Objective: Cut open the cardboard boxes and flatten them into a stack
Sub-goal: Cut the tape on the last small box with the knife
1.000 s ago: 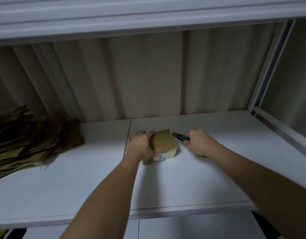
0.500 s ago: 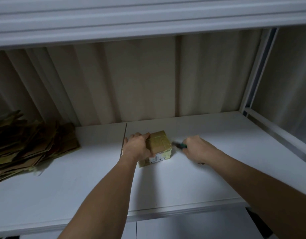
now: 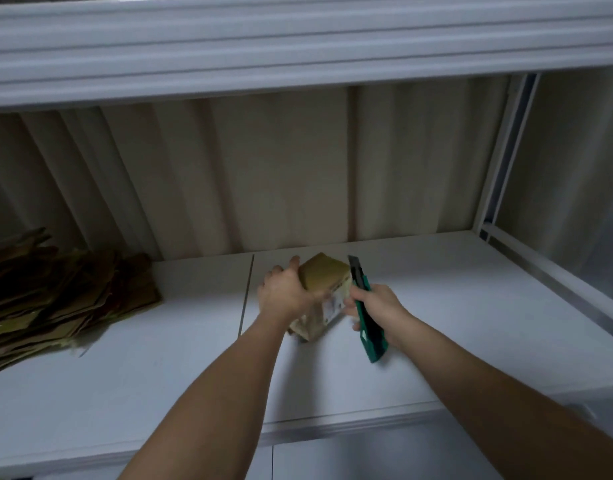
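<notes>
A small brown cardboard box with a white label is tipped up on one corner on the white shelf. My left hand grips its left side, fingers over the top edge. My right hand holds a green utility knife just right of the box, its dark blade end pointing up and away beside the box's upper right edge. A stack of flattened cardboard lies at the shelf's far left.
An upper shelf overhangs close above. A corrugated beige back wall closes the rear. A white metal upright and rail bound the right side. A seam runs across the shelf left of the box.
The box was lying flat and now is tilted up on a corner by my left hand. My right hand turned the knife from pointing sideways at the box to pointing up.
</notes>
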